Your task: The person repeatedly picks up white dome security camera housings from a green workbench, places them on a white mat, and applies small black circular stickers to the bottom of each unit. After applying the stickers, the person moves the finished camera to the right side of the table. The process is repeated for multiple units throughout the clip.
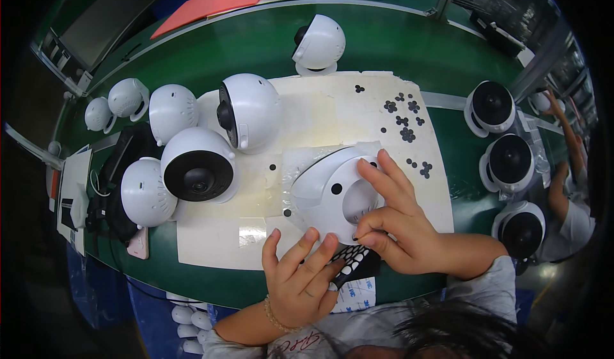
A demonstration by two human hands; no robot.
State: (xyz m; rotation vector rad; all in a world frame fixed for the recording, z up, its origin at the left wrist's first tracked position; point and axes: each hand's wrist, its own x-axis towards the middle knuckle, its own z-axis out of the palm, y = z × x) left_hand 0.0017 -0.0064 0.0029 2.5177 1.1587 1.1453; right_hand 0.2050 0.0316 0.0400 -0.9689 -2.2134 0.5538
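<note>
White camera housing (314, 205), base ring facing up, just below centre of frame

Right hand (404, 223): grip nearly closed, thumb and forefinger pinched at a small black dot (355, 239) on the ring's lower rim; other fingers bent over the ring's right side; forearm from lower right.

Left hand (300, 282): back uppermost, fingers fanned toward the housing's lower edge; thumb over a dotted black-and-white sheet (352, 262), whether gripping it cannot be told; forearm from lower left.

Handling, as judged: light for its bulk; stiff shell; smooth, somewhat slippery; apt to rock on its curved side; gloss likely scuffs. Best hold: rim of the round opening, or a palm cupped to the shell.

Surroundings: cream mat (211, 244) beneath, on green bench (396, 52); loose black pads (407, 133), upper right of mat; black-faced camera (199, 175), left of centre; another black-faced camera (492, 103), right of frame.
</note>
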